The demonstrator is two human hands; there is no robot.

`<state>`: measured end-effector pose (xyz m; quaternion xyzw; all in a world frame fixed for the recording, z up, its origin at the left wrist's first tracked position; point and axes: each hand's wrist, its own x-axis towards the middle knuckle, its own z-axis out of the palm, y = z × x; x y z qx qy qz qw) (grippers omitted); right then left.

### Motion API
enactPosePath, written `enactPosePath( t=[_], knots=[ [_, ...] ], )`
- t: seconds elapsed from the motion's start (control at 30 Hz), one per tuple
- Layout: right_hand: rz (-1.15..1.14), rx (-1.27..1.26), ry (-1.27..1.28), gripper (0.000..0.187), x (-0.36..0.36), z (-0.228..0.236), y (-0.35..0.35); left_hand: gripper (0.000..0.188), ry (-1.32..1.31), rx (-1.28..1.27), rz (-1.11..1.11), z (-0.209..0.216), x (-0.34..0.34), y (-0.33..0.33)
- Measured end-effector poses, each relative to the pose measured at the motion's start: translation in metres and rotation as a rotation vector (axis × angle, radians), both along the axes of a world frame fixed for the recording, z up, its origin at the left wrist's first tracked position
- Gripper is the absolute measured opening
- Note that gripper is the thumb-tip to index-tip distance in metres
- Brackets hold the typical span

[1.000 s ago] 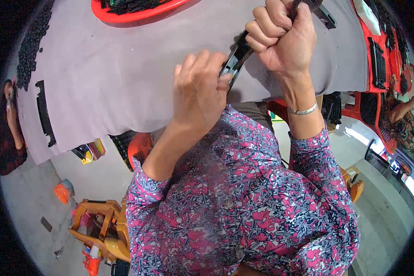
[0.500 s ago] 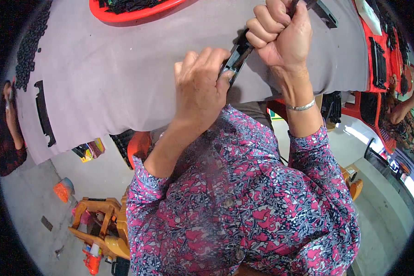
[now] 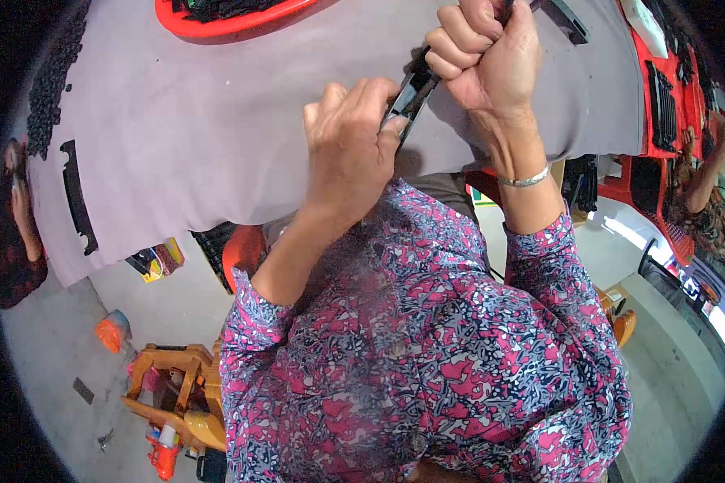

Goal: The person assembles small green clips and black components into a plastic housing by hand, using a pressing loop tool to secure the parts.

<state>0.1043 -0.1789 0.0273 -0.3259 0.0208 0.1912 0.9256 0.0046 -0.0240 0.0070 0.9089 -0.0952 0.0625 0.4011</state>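
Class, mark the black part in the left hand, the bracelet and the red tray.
Black part (image 3: 413, 97): head view, its exposed middle.
Bracelet (image 3: 527, 179): head view, visible band.
Red tray (image 3: 217, 30): head view, near rim.

Before me: one table (image 3: 217, 145), grey cloth covering. Red basin (image 3: 209, 33), eleven o'clock; heap of small black pieces (image 3: 50, 92), ten; notched black strip (image 3: 74, 197), nine; black bar (image 3: 568, 22), between one and two.

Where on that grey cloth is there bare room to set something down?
Widest: the grey cloth between the flat black notched strip, the curved red tray and the left hand. A smaller patch lies right of the right hand, below the black channel-shaped piece. Crowded: between the hands, where a long black part runs, and far left, under small black pieces.
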Motion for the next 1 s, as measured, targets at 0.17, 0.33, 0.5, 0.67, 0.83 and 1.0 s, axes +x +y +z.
enactPosePath(
  t=[0.17, 0.33, 0.5, 0.67, 0.83, 1.0],
  knots=[
    [0.022, -0.030, -0.085, 0.051, 0.005, -0.007, 0.000, 0.022, -0.067, 0.003, -0.013, -0.005, 0.003, 0.001],
    [-0.155, 0.026, -0.065, 0.050, 0.008, 0.015, -0.007, 0.023, -0.138, -0.047, -0.036, -0.007, 0.005, 0.010],
    [-0.075, 0.113, -0.166, 0.046, 0.029, 0.014, -0.063, 0.035, -0.028, -0.316, -0.031, -0.002, -0.004, 0.020],
    [-0.064, -0.013, 0.088, 0.043, 0.047, -0.023, -0.091, 0.056, -0.047, -0.154, -0.038, 0.015, -0.028, 0.020],
    [-0.073, -0.451, 0.086, 0.034, 0.046, -0.023, -0.084, 0.059, -0.078, 0.116, 0.004, 0.010, -0.039, 0.021],
    [-0.348, -1.877, -0.492, 0.045, 0.044, -0.014, -0.119, 0.046, -0.039, 0.091, -0.014, 0.011, -0.034, 0.017]
  ],
)
